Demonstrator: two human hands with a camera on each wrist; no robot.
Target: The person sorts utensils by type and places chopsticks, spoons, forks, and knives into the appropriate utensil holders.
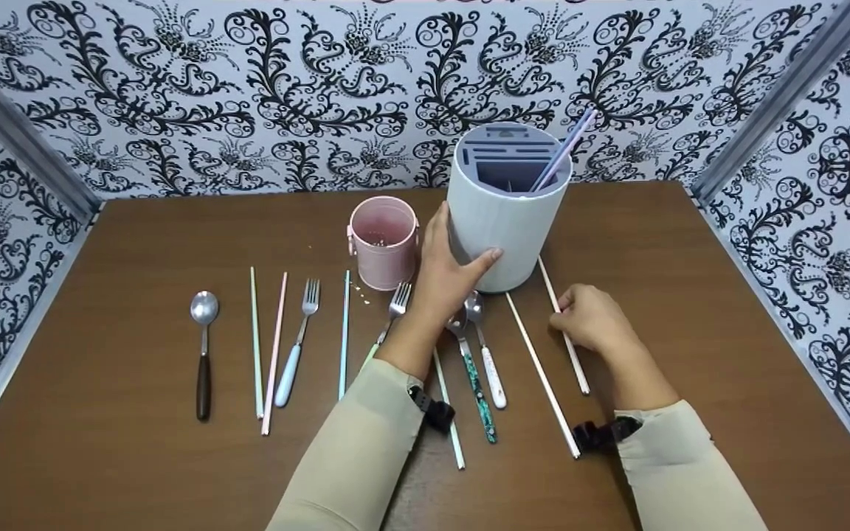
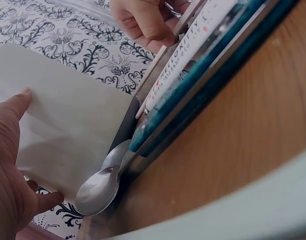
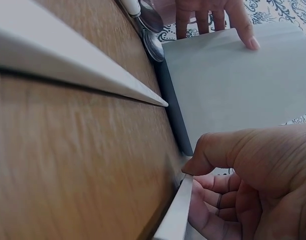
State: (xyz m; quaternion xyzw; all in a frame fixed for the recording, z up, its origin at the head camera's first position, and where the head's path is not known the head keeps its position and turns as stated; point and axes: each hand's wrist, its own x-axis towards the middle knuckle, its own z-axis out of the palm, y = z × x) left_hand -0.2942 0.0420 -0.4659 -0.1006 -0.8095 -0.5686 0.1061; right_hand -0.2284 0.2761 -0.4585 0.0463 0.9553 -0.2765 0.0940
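Note:
A white utensil holder (image 1: 506,228) with a grey slotted top stands upright near the table's back, purple and pink chopsticks (image 1: 567,151) leaning out of it. My left hand (image 1: 441,276) holds its left side, thumb spread across the front. To the right, my right hand (image 1: 595,318) pinches a pale chopstick (image 1: 578,365) between thumb and fingers; that chopstick lies along the tabletop. Another pale chopstick (image 1: 541,371) lies between this hand and two spoons. In the left wrist view, the spoon bowls (image 2: 99,190) lie close to the holder's dark base.
Left of the holder stands a pink cup (image 1: 384,258), white crumbs beside it. Several utensils lie in a row in front: a dark-handled spoon (image 1: 204,354), a blue-handled fork (image 1: 296,346), another fork (image 1: 398,301) and loose chopsticks (image 1: 256,346). Patterned walls (image 1: 366,96) enclose the table.

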